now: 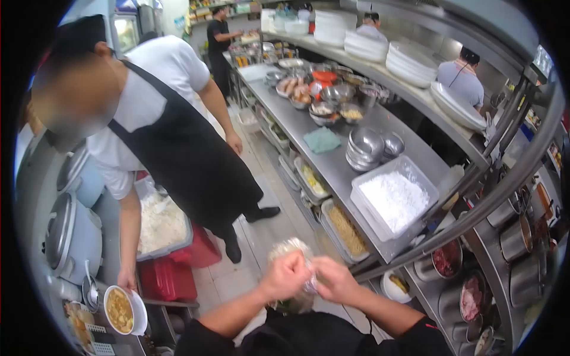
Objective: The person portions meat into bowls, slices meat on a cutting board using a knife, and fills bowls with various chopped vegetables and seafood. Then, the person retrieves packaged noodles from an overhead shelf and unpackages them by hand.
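A clear plastic bag (295, 304) hangs in front of my dark clothing, its lower part showing something greenish inside that I cannot make out. My left hand (287, 276) is closed on the gathered plastic near its top. Close beside it, my right hand (333, 279) pinches the twisted neck of the same bag. Some crinkled plastic also shows behind the left knuckles. The two hands almost touch, and the fingertips are partly hidden.
A co-worker in a black apron (184, 136) leans at the left, one hand at a white bowl of food (122, 311). To the right, a steel counter (270, 95) carries a tub of white powder (395, 199), steel bowls (365, 145) and a green cloth (322, 140). Plates (409, 64) are stacked above.
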Tool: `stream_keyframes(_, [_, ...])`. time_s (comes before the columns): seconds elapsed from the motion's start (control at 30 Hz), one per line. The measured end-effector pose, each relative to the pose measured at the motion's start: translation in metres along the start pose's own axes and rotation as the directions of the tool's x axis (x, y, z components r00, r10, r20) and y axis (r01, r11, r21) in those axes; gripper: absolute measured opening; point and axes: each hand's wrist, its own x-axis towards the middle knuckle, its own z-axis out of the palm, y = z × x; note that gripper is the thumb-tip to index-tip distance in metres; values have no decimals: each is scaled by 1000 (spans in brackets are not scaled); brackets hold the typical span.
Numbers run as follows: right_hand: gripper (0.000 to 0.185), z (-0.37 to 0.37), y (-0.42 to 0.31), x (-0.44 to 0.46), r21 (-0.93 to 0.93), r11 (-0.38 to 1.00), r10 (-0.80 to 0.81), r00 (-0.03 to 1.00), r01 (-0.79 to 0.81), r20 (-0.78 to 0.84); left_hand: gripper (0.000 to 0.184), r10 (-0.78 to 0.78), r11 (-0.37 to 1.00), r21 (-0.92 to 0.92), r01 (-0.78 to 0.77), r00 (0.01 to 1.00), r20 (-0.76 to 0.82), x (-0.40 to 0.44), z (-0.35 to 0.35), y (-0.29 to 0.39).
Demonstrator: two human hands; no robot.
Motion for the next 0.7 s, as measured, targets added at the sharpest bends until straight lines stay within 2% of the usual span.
stream_keyframes(0.07, [18, 13, 17, 14, 392, 902, 222, 973, -180, -65, 37, 50, 999, -25, -48, 997, 62, 18, -24, 3])
stream_keyframes(0.13, [13, 22, 14, 37, 579, 757, 384, 923, -304, -17, 34, 2, 993, -116, 15, 990, 143, 34, -46, 8])
stream_keyframes(0.17, [12, 25, 11, 45, 656, 671, 448, 894, -344, 10, 33, -64, 979, -178, 100, 979, 195, 40, -56, 14])
stream_keyframes(0.23, [18, 27, 1, 60, 593, 700, 486, 874, -398, 13, 35, -26, 968, -231, 97, 956, 293, 54, -76, 14])
stream_keyframes(0.27, [23, 26, -4, 67, 561, 711, 504, 863, -425, 15, 37, -23, 989, -131, 75, 933, 358, 60, -85, 19])
stream_keyframes(0.33, [29, 12, -2, 80, 405, 817, 349, 911, -410, 218, 41, -47, 998, 68, 16, 873, 486, 63, -101, 30])
stream_keyframes(0.37, [32, 11, -4, 80, 336, 857, 281, 901, -391, 330, 41, 20, 995, 65, -69, 820, 572, 60, -105, 30])
stream_keyframes(0.4, [37, 15, -9, 80, 325, 914, 153, 949, -242, 277, 41, 91, 986, 47, -160, 753, 652, 58, -106, 30])
stream_keyframes(0.43, [36, 10, -16, 84, 358, 891, 149, 924, -280, 352, 41, 168, 966, 14, -257, 672, 721, 60, -106, 31])
stream_keyframes(0.47, [35, 4, -26, 88, 392, 860, 147, 895, -326, 422, 38, 190, 973, -65, -220, 617, 764, 61, -108, 35])
stream_keyframes(0.5, [34, 2, -31, 87, 426, 824, 142, 864, -374, 484, 37, 203, 973, -86, -216, 604, 771, 61, -109, 35])
stream_keyframes(0.6, [30, 13, -32, 76, 495, 777, 169, 886, -389, 432, 35, 243, 957, -103, -272, 552, 797, 64, -117, 24])
stream_keyframes(0.7, [25, 7, -28, 70, 428, 812, 199, 878, -396, 435, 33, 336, 937, -191, -293, 602, 724, 65, -113, 12])
